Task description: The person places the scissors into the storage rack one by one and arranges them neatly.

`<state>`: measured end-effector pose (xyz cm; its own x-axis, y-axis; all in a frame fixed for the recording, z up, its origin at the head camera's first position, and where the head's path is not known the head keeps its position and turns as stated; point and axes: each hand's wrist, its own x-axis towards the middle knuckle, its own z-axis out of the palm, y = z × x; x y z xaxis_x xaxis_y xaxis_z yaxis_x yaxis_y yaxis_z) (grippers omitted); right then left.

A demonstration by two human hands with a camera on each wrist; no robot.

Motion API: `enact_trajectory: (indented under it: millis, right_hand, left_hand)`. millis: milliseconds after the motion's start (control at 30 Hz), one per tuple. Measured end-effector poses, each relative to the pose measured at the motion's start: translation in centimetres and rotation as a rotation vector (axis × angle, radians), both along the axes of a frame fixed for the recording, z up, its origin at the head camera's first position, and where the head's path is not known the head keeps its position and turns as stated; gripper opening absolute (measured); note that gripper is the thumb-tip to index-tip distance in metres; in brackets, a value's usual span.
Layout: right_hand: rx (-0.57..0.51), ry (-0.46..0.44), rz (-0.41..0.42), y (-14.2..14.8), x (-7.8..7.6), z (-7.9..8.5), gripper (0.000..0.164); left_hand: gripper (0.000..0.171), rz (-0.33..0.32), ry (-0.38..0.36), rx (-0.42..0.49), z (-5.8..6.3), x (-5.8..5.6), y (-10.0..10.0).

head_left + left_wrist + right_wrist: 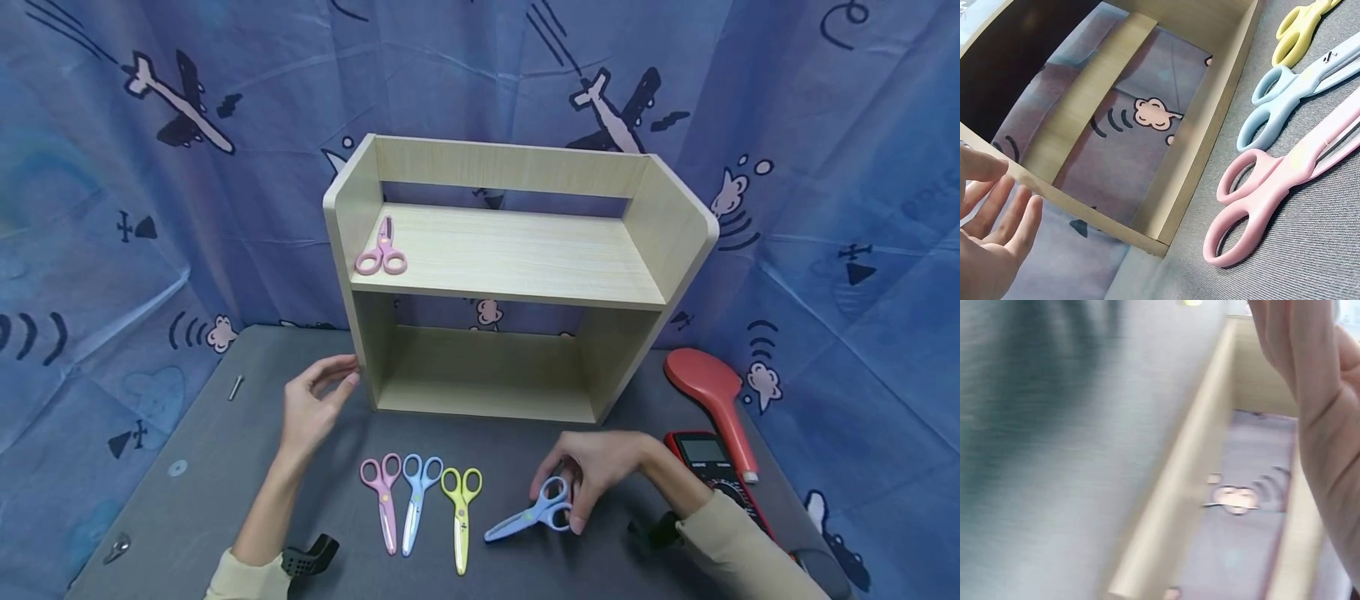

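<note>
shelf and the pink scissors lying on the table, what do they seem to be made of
The pale, two-tier open shelf looks like wood or wood-effect board with a matt finish: faint grain lines run along it. The pink, two-looped scissors look like smooth moulded plastic at the handles, with a soft sheen; the blades could be plastic or metal.

This looks like a staged tabletop corner, much like a small recording booth: a blue fabric curtain printed with cartoon aeroplanes (465,92) hangs in folds behind and along both sides of a grey, finely ribbed tabletop (217,475). A red-and-black digital multimeter (711,465) and a small silver metal bolt (236,387) suggest a workbench; the pale wood-grain two-tier shelf (510,250) and the pink, blue and yellow plastic-handled scissors (415,507) suit a desk. The room beyond the curtain cannot be told.
</note>
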<state>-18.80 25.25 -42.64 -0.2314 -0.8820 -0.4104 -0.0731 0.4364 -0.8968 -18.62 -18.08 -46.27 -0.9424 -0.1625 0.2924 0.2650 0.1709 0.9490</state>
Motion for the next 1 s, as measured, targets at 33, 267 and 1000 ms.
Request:
enact_trajectory:
  millis: [33, 267, 1000]
  right_hand:
    - [-0.03, 0.017, -0.019, -0.1, 0.2, 0.7, 0.055]
    - [-0.194, 0.313, -0.129, -1.2, 0.8, 6.6, 0.05]
    - [-0.207, 1.02, -0.745, -11.6, -5.8, 18.3, 0.06]
  left_hand:
    - [0.03, -0.002, -0.002, -0.001, 0.0, 0.0, 0.0]
    - [0.031, -0.005, -0.01, -0.001, 0.0, 0.0, 0.1]
    - [0.03, -0.014, 0.018, 0.035, 0.1, 0.0, 0.1]
